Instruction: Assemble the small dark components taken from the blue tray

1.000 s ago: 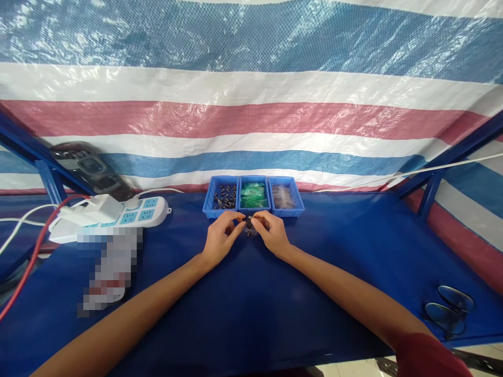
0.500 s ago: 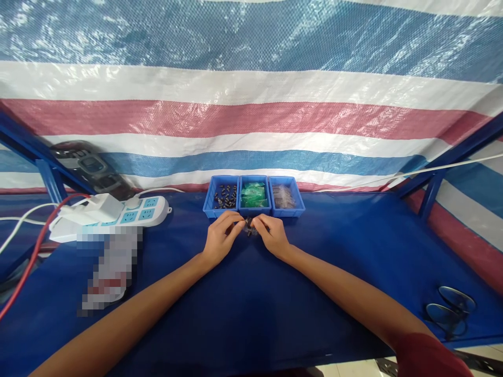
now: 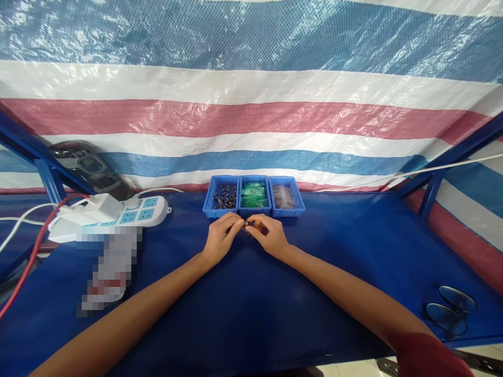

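In the head view my left hand (image 3: 223, 240) and my right hand (image 3: 270, 235) meet just in front of three blue bins. Fingertips of both are pinched round a small dark part (image 3: 247, 224), largely covered by the fingers. Another dark bit shows just beneath it; I cannot tell whether it is joined on. The left bin (image 3: 220, 213) holds several small black-and-metallic pieces (image 3: 226, 200). Green plastic packets (image 3: 253, 195) fill the middle bin (image 3: 254, 210). Clear plastic bags (image 3: 283, 197) with brownish contents lie in the right bin (image 3: 288, 213).
A white power strip (image 3: 157, 212) with plugs and cables stands at left, beside a blurred pale item (image 3: 113, 267). Glasses (image 3: 451, 309) lie at the right front of the blue table (image 3: 251, 314). Striped sheeting (image 3: 251, 120) hangs behind, between blue frame bars.
My fingertips have come closer together over the small dark part, the right ones shifting slightly left. The clear, shiny material seen around the pieces is now hardly visible. The bins have not moved.
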Action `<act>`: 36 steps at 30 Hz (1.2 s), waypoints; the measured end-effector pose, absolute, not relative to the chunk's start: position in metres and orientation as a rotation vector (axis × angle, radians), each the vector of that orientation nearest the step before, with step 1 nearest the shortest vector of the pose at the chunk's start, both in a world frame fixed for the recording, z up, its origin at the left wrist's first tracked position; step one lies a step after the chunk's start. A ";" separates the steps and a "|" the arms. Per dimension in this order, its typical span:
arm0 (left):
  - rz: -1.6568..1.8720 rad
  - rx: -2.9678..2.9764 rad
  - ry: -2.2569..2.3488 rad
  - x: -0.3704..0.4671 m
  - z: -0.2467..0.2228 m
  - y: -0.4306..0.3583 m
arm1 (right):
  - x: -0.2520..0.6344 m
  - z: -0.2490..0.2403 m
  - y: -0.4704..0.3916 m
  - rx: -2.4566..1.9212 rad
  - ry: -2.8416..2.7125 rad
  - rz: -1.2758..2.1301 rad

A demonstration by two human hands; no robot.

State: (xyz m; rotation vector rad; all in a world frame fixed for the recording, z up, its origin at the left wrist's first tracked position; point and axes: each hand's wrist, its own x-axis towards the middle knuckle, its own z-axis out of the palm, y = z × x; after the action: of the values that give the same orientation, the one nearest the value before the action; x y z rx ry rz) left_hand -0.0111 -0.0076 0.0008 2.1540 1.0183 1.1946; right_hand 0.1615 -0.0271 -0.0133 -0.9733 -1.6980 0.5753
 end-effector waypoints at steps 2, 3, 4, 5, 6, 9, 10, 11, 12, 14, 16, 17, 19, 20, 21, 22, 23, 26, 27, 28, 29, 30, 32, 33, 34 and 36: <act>1.191 2.160 1.031 -0.011 0.001 -0.008 | 0.162 -0.012 -0.027 -0.973 -1.696 0.597; 1.195 2.162 1.045 -0.011 0.001 -0.008 | 0.162 -0.012 -0.027 -0.979 -1.687 0.610; 1.200 2.159 1.061 -0.011 0.001 -0.008 | 0.162 -0.011 -0.027 -0.987 -1.673 0.622; 1.210 2.150 1.076 -0.011 0.001 -0.009 | 0.162 -0.010 -0.027 -0.996 -1.657 0.634; 1.223 2.139 1.087 -0.011 0.001 -0.009 | 0.162 -0.010 -0.027 -1.005 -1.640 0.645; 1.269 2.139 1.075 -0.010 0.000 -0.009 | 0.162 -0.008 -0.027 -1.015 -1.613 0.671; 1.280 2.155 1.063 -0.010 -0.001 -0.009 | 0.162 -0.008 -0.027 -1.012 -1.612 0.676; 1.290 2.174 1.052 -0.010 -0.001 -0.009 | 0.162 -0.008 -0.027 -1.008 -1.612 0.679; 1.301 2.191 1.043 -0.011 -0.002 -0.008 | 0.162 -0.008 -0.027 -1.003 -1.613 0.681; 1.327 2.208 1.034 -0.011 -0.003 -0.008 | 0.162 -0.008 -0.027 -0.994 -1.611 0.679; 1.337 2.226 1.026 -0.011 -0.004 -0.007 | 0.163 -0.008 -0.027 -0.991 -1.608 0.675; 1.336 2.237 1.019 -0.011 -0.004 -0.007 | 0.163 -0.009 -0.027 -0.991 -1.605 0.673; 1.319 2.268 0.990 -0.011 -0.004 -0.007 | 0.163 -0.009 -0.027 -0.991 -1.601 0.671; 1.303 2.287 0.968 -0.010 -0.003 -0.008 | 0.163 -0.009 -0.028 -0.991 -1.600 0.672; 1.287 2.306 0.948 -0.010 -0.003 -0.008 | 0.163 -0.010 -0.028 -0.990 -1.598 0.672; 1.272 2.322 0.933 -0.009 -0.002 -0.008 | 0.163 -0.010 -0.028 -0.988 -1.595 0.671; 1.259 2.332 0.927 -0.009 -0.001 -0.009 | 0.163 -0.010 -0.028 -0.990 -1.591 0.668; 1.246 2.311 0.966 -0.008 0.000 -0.009 | 0.163 -0.009 -0.028 -1.008 -1.581 0.637; 1.248 2.291 0.989 -0.009 0.001 -0.009 | 0.164 -0.009 -0.028 -1.015 -1.577 0.623; 1.250 2.269 1.011 -0.009 0.000 -0.009 | 0.164 -0.008 -0.028 -1.019 -1.569 0.612; 1.253 2.250 1.029 -0.009 0.000 -0.009 | 0.164 -0.008 -0.028 -1.018 -1.559 0.607; 1.256 2.234 1.041 -0.009 0.000 -0.009 | 0.163 -0.008 -0.028 -1.013 -1.547 0.610; 1.260 2.216 1.047 -0.010 0.000 -0.009 | 0.163 -0.008 -0.028 -0.998 -1.524 0.638; 1.261 2.211 1.045 -0.010 0.000 -0.009 | 0.163 -0.008 -0.029 -0.993 -1.518 0.655; 1.260 2.208 1.042 -0.010 0.000 -0.009 | 0.163 -0.009 -0.029 -0.990 -1.515 0.670; 1.260 2.203 1.041 -0.010 0.000 -0.010 | 0.163 -0.009 -0.028 -0.988 -1.518 0.689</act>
State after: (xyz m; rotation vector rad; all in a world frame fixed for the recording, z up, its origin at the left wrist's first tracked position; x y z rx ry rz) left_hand -0.0099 -0.0096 0.0005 2.2034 1.0415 1.2602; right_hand 0.1627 -0.0284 -0.0095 -0.9882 -1.5183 0.6889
